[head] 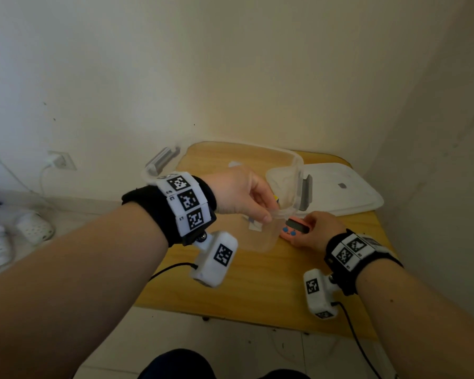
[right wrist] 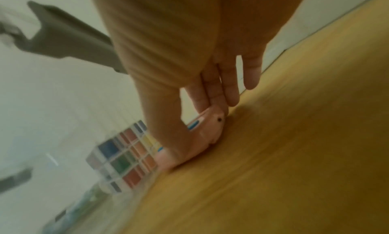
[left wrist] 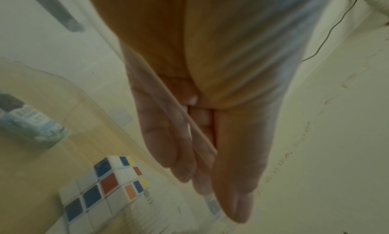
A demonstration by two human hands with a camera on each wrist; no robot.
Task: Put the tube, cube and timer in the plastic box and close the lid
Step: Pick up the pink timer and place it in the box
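My left hand pinches the near rim of the plastic box; the cube and tube lie inside it. Just beside the box, my right hand grips the pink timer on the table. The lid lies beyond.

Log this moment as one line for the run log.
left hand: grips plastic box rim | right hand: pinches pink timer on table | Rubik's cube, tube: in box | lid: off
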